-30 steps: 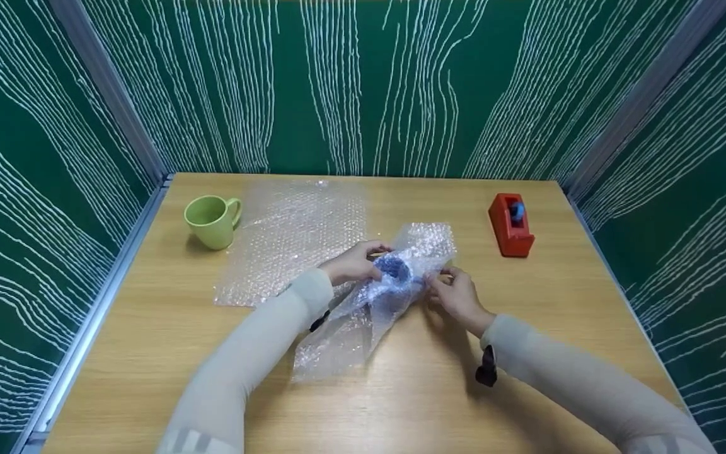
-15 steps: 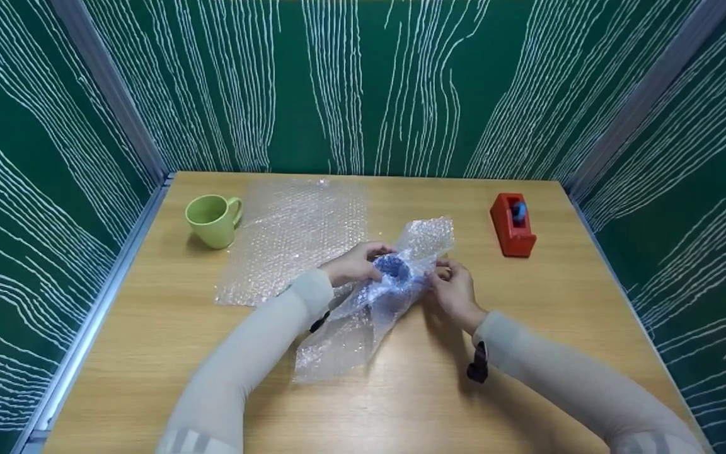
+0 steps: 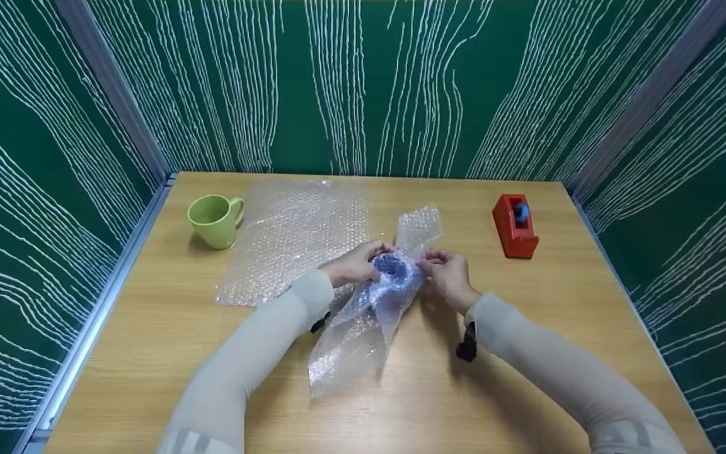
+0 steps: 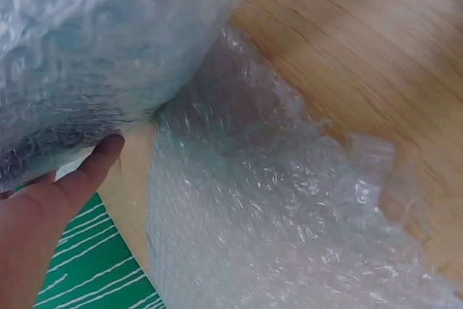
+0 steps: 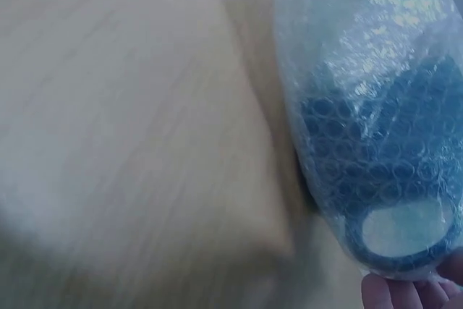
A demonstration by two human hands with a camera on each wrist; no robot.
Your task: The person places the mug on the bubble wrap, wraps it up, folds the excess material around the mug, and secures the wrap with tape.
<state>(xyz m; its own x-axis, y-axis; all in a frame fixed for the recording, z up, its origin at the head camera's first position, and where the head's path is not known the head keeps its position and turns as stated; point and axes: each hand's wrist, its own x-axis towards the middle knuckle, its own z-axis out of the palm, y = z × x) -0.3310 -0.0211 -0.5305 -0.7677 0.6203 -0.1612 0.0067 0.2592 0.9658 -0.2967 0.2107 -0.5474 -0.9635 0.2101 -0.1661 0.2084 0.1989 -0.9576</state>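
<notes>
Presumably for steadiness, the blue mug (image 5: 391, 139) is gripped between curled fingers of the left hand (image 3: 355, 261); at its handle (image 5: 394, 260), bubble wrap (image 3: 349, 356) is pinched between closed fingers of the right hand (image 3: 451, 275), likely for tautness.

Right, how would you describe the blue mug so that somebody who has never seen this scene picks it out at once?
Find the wooden table and look near its middle. There, between the left hand and the right hand, is the blue mug. Unlike the green mug, which stands bare towards the table's left side, it shows through bubble wrap.
</notes>
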